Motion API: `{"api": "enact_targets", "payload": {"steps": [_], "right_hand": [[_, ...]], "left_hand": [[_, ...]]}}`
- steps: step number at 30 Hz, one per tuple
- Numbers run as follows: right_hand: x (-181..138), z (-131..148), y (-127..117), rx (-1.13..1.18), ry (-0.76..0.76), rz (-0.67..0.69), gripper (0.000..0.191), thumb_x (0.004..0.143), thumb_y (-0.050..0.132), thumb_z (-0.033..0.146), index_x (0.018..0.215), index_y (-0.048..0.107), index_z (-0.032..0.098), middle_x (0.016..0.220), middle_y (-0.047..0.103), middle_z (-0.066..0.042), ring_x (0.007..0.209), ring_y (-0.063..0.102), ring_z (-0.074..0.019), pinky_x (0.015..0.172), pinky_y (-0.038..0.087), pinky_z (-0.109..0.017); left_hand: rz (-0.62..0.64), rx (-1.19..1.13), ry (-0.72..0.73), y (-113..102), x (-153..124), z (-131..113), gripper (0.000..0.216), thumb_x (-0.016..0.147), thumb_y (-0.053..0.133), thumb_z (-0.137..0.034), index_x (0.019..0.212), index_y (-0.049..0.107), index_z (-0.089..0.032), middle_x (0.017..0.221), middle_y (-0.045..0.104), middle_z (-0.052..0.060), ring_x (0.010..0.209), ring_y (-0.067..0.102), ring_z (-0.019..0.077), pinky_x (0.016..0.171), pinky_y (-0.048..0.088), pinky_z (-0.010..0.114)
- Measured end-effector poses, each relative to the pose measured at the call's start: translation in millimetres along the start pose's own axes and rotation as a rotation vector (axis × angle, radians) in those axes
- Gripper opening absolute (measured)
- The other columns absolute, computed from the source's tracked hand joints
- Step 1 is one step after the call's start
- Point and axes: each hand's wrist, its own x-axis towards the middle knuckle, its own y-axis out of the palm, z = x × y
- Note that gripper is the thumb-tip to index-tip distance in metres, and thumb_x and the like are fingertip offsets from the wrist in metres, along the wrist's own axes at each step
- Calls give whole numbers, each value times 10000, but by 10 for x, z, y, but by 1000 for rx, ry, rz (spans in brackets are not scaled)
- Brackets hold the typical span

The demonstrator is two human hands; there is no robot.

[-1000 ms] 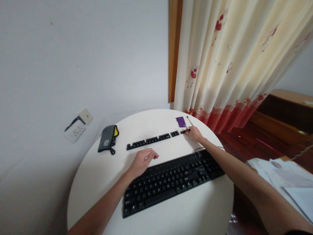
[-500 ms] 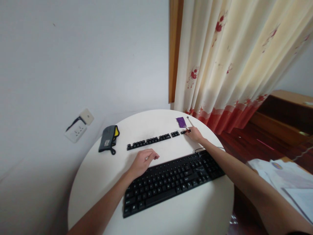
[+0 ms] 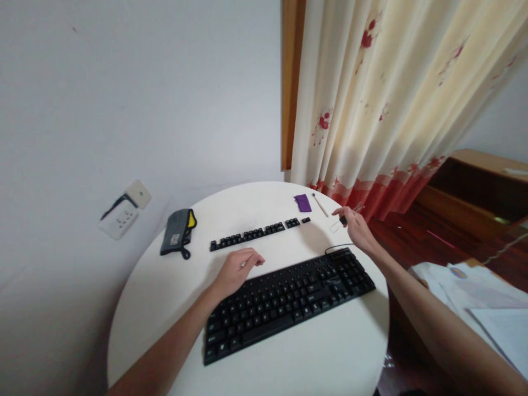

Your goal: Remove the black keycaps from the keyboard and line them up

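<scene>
My left hand rests at the upper left edge of the black keyboard, its fingers curled; whether anything lies inside them is hidden. Over the table's right side, my right hand pinches a thin tool that looks like a wire keycap puller, with pale wire loops and a dark part at the fingers. Beyond the keyboard, loose black keycaps stand in a row, with small gaps between groups. A single short piece ends that row on the right.
On the white round table lie a purple cloth, a thin brush-like stick and a grey pouch with a yellow inside. A cable leaves the keyboard's back. Papers lie lower right, beside the table; a curtain hangs behind.
My right hand has moved away from the right end of the keycap row, rightward to the table's edge, with the tool still in it. My left hand stays in place.
</scene>
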Motion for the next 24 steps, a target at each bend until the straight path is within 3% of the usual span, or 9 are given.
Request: {"api": "enact_targets", "payload": {"steps": [4, 8, 20, 24], "right_hand": [[-446, -68, -197, -5, 63, 37, 417, 940, 337, 458, 807, 619, 181, 632, 518, -7, 611, 500, -156, 600, 393, -261], [-677, -228, -279, -39, 84, 77, 373, 923, 386, 448, 689, 530, 195, 588, 480, 11, 563, 463, -144, 579, 376, -263], [-747, -216, -203, -158, 37, 176, 315, 927, 363, 355, 664, 461, 212, 582, 480, 19, 576, 473, -148, 587, 355, -256], [-772, -180, -170, -279, 10, 213, 290, 930, 359, 350, 732, 513, 204, 633, 561, -13, 628, 539, -173, 634, 366, -269]], "left_hand": [[2, 4, -5, 15, 6, 2, 369, 962, 427, -332, 780, 697, -158, 774, 683, 44, 743, 626, 156, 716, 484, 264], [10, 4, 1, 32, 8, 18, 375, 967, 416, -328, 785, 696, -156, 775, 684, 45, 751, 627, 157, 721, 486, 265], [5, -5, -18, 45, 6, 18, 365, 964, 421, -318, 788, 694, -151, 777, 682, 42, 754, 624, 156, 730, 483, 267], [20, -2, -37, 51, 3, 42, 365, 966, 414, -319, 799, 692, -151, 796, 684, 44, 768, 620, 156, 737, 481, 265]]}}
